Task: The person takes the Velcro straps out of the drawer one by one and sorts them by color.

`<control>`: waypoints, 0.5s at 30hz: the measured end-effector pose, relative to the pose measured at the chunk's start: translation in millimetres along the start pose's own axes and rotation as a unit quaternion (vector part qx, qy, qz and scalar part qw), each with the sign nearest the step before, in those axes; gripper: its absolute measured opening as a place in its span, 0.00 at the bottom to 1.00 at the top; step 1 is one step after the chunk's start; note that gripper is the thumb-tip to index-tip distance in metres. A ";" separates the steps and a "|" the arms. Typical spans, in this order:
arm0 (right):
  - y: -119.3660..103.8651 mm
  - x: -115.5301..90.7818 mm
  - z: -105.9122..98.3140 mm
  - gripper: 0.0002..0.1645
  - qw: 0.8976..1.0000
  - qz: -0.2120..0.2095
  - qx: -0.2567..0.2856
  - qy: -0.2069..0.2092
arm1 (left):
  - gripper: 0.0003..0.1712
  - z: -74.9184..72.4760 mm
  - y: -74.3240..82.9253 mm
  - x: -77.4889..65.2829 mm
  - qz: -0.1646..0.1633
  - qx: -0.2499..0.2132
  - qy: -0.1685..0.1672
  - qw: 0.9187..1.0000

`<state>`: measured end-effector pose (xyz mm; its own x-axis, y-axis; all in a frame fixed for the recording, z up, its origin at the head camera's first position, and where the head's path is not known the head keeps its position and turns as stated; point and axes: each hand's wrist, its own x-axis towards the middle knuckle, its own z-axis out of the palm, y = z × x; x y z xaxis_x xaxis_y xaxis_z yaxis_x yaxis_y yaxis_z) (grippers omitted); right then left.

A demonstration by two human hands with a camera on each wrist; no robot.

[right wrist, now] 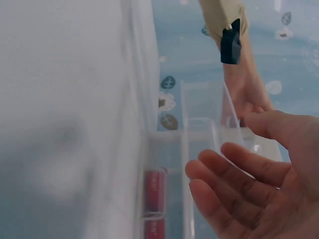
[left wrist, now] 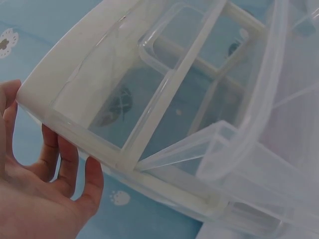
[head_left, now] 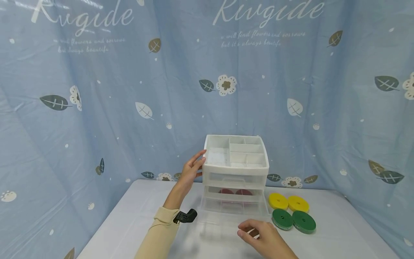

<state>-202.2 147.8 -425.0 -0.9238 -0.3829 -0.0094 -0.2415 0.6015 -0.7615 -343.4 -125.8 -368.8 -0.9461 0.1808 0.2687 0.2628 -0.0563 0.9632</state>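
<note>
A white organizer [head_left: 216, 170] with a divided top tray and clear drawers stands on the table. My left hand [head_left: 191, 171] rests against its left side near the top corner; in the left wrist view, the fingertips [left wrist: 93, 169] lie along the side edge. A lower clear drawer [head_left: 233, 207] is pulled out toward me, and two red rolls [head_left: 226, 191] show through the clear plastic. In front of the drawer, toward its right end, hovers my right hand [head_left: 262, 235], fingers loosely bent and holding nothing. In the right wrist view, the red rolls [right wrist: 155, 191] sit in drawer compartments.
Two yellow rolls [head_left: 278, 201] and two green rolls [head_left: 282, 219] lie flat on the white table [head_left: 336, 223], right of the organizer. A blue patterned curtain [head_left: 181, 72] hangs behind the table. A black device [head_left: 185, 216] is strapped to the left wrist.
</note>
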 end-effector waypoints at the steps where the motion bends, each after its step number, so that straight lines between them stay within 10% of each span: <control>1: 0.8 0.7 1.3 0.26 1.000 0.006 0.004 -0.003 | 0.25 -0.1 -0.1 0.0 0.001 0.001 0.001 1.000; 15: 22.2 9.7 19.1 0.44 0.972 0.058 0.216 -0.068 | 0.25 -1.8 4.7 -1.2 -0.007 0.001 -0.012 1.000</control>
<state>-210.9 144.0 -454.4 -0.8822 -0.4369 -0.1756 0.0376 0.3063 -0.9512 -341.3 -128.1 -364.6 -0.9451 0.2043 0.2551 0.2498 -0.0515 0.9669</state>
